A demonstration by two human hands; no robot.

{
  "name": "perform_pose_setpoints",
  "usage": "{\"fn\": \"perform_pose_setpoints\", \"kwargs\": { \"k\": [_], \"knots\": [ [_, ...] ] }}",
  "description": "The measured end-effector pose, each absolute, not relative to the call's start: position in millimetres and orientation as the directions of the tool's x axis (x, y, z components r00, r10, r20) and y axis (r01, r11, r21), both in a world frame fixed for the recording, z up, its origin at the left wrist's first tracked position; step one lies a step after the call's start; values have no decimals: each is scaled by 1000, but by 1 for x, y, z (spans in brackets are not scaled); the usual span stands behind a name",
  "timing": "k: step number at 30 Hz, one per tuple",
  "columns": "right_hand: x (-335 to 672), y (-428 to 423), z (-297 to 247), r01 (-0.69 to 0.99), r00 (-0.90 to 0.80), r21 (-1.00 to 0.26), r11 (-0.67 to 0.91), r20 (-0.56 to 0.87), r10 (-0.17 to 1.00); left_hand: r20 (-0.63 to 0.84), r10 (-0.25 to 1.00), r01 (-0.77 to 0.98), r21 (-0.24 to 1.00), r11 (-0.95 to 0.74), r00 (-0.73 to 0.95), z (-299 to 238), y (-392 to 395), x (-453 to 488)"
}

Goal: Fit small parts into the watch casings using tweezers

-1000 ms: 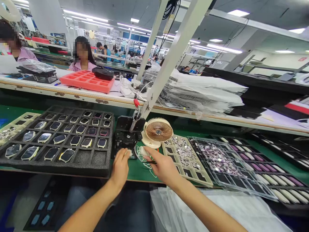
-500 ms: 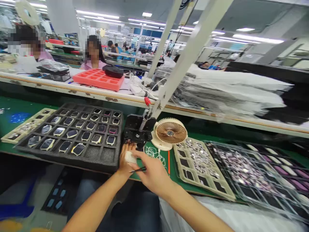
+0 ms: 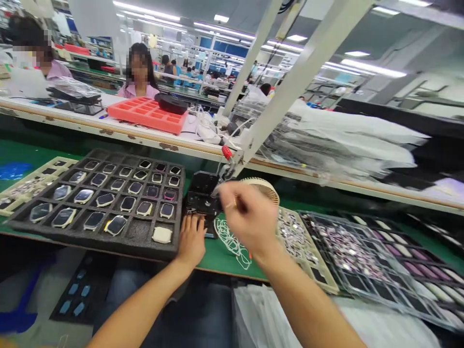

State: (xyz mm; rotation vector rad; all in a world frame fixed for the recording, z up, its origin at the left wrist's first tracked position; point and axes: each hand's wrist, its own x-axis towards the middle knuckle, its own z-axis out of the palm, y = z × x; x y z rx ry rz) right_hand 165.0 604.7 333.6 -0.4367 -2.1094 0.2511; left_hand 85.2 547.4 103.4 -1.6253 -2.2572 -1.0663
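Note:
My left hand [image 3: 192, 240] lies with its fingers stretched out against the front of a black clamp fixture [image 3: 201, 198]. Curled and slightly blurred, my right hand [image 3: 250, 217] is raised in front of a small fan [image 3: 266, 188]. What its fingers hold, if anything, I cannot make out. Just above it, the clamp's red handle [image 3: 226, 152] stands upright. To the left is a dark foam tray [image 3: 137, 234] with rows of watch cases, most with dark screens. A cream watch case [image 3: 162, 235] without a visible dark screen sits in its near right slot.
White cord [image 3: 230, 241] lies coiled beside the fixture. Trays of small parts [image 3: 351, 251] stand on the right, and another pale tray [image 3: 32, 186] is at far left. A shelf edge [image 3: 159, 142] and a slanted white post [image 3: 290, 82] rise behind. Co-workers sit beyond.
My right hand has moved up and right, away from my left hand; the tweezers it held no longer show clearly. A cream watch case now fills a previously vacant tray slot.

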Motion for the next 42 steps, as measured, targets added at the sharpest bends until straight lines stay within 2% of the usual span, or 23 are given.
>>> {"fn": "perform_pose_setpoints", "kwargs": {
  "k": [2,3,5,7,9,10,13,15,17,21,25,28,30,32,33,35,38,40,42],
  "knots": [
    [158,636,364,387,-279,-324,863,851,444,508,777,887,442,136,-373,102,547,87],
    [151,653,377,457,-255,-354,816,827,502,505,780,888,440,135,-369,102,545,88],
    [133,686,394,549,-341,-438,712,660,669,502,782,891,430,144,-369,102,538,92],
    [116,712,400,575,-482,-460,677,477,734,496,782,893,418,166,-377,101,528,96],
    [107,724,398,554,-554,-462,693,417,721,488,785,895,406,184,-382,101,516,100],
    [106,724,395,527,-557,-466,710,442,704,482,788,896,400,191,-383,101,512,102],
    [119,705,382,385,-463,-439,812,669,581,467,794,895,395,208,-390,103,504,105],
    [139,680,368,281,-345,-349,894,833,433,459,795,892,397,214,-395,104,503,105],
    [160,653,349,228,-273,-261,938,908,319,454,799,892,399,212,-394,105,504,106],
    [186,621,299,218,-379,-119,969,904,196,450,803,893,398,211,-390,104,505,106],
    [195,612,282,237,-508,-152,960,823,256,442,820,893,415,173,-364,110,505,101],
    [236,612,301,375,-553,-218,901,727,406,432,837,879,464,112,-335,117,500,97],
    [297,607,315,661,-509,-226,715,565,649,438,843,864,500,60,-312,118,498,93],
    [377,584,323,944,-245,-137,301,321,915,489,819,874,484,32,-301,113,497,88],
    [418,564,322,997,-37,-59,51,216,976,518,809,878,479,-7,-276,109,496,86],
    [494,512,310,949,310,17,-315,138,941,588,770,860,500,-104,-249,101,491,87],
    [569,436,265,789,613,5,-614,48,788,616,747,724,631,-280,-248,96,481,111],
    [595,402,228,701,711,-28,-712,-51,702,502,853,542,761,-358,-141,99,477,144],
    [609,387,194,660,734,-81,-747,-139,665,286,958,369,892,-260,-15,103,481,183]
  ]
}}
